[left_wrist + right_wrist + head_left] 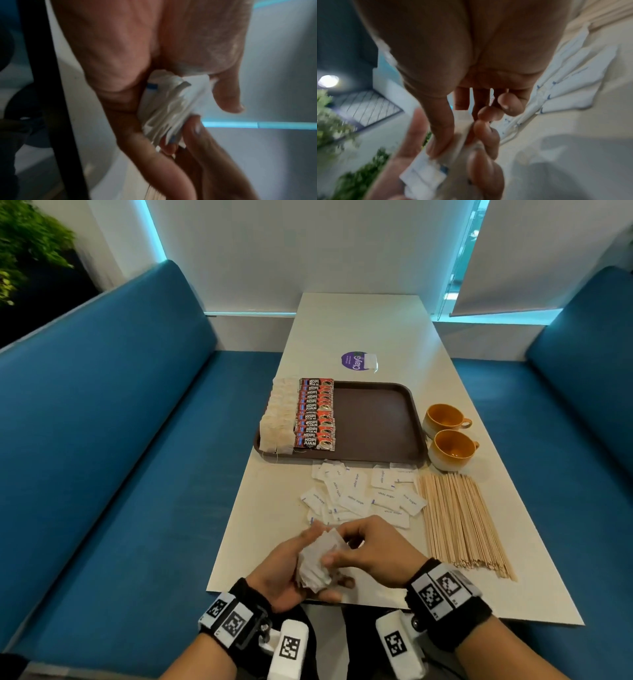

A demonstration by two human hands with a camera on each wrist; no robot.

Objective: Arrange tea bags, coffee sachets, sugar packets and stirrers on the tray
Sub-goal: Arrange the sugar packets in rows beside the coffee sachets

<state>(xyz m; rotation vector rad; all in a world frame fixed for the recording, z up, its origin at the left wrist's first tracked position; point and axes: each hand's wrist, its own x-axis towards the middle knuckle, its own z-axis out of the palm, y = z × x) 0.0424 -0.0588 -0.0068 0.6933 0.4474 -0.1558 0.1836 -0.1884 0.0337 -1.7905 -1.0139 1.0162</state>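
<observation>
A stack of sugar packets is gripped by both hands, left and right, short of the tray, where edges are best squared before placement.

Head view: looks down and forward along the table from above. Wrist views: each close behind its palm, facing fingerward. All three share the stack of sugar packets held between both hands.
</observation>
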